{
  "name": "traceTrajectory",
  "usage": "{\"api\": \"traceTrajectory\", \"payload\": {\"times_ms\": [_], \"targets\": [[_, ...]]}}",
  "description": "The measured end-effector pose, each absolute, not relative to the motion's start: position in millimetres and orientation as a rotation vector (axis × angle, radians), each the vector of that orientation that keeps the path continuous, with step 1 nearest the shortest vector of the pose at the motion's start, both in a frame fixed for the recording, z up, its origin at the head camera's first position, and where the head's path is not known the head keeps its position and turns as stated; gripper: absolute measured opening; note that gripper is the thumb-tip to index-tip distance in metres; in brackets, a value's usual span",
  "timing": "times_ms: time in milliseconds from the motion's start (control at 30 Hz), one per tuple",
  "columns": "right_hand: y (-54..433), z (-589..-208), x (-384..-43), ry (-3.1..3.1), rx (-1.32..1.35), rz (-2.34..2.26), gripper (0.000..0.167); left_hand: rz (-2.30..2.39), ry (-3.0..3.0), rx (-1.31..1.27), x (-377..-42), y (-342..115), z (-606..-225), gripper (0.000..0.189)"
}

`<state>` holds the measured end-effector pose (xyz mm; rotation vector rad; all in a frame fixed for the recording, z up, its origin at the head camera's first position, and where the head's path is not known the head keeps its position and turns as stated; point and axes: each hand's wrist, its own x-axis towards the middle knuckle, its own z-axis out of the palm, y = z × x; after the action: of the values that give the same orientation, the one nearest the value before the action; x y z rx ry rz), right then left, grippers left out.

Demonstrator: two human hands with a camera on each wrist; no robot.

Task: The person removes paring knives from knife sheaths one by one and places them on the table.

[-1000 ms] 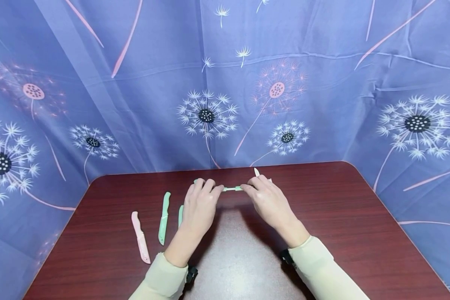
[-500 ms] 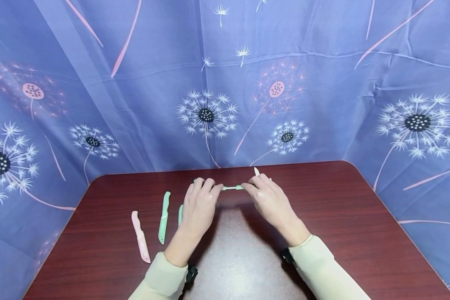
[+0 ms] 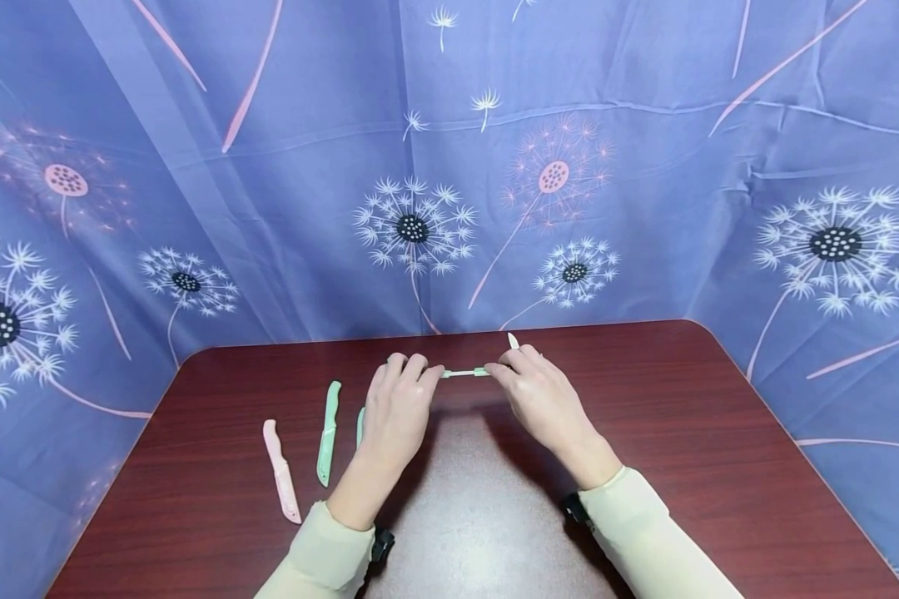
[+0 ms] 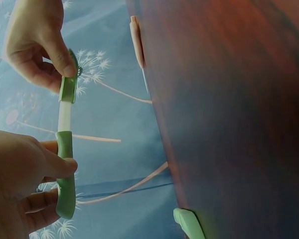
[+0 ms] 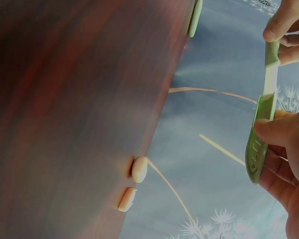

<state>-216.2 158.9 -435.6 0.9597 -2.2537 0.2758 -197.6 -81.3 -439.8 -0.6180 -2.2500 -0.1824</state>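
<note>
Well, blue dandelion cloth hangs behind table and knife.

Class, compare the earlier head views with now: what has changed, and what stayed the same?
The right hand has eased the green sheath slightly rightward, away from the green handle in the left hand, baring more blade. Neither hand let go. The pink knife and the green knife beside it stayed put.

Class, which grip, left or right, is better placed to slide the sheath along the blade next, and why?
Right, probably. The right grip pinches the green sheath, while the left grip holds the green handle and could steady it. Bare blade shows between sheath and handle.
</note>
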Motion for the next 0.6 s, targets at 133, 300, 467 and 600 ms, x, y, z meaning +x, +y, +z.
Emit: {"api": "traceTrajectory", "payload": {"times_ms": [133, 300, 467, 600], "targets": [[159.8, -435.1, -216.2, -2.265, 0.964, 0.287, 0.032, -0.184, -2.257, -0.613, -196.8, -82.2, -439.0, 0.022], [161.3, -434.1, -215.7, -2.281, 0.957, 0.293, 0.032, -0.194, -2.261, -0.62, -195.8, -82.9, -437.6, 0.023], [162.6, -433.6, -216.1, -2.275, 0.953, 0.294, 0.034, -0.194, -2.283, -0.624, -195.0, -83.8, -436.5, 0.024], [163.4, -433.7, -216.6, -2.263, 0.953, 0.298, 0.033, -0.188, -2.299, -0.616, -194.7, -84.7, -436.1, 0.024]]}}
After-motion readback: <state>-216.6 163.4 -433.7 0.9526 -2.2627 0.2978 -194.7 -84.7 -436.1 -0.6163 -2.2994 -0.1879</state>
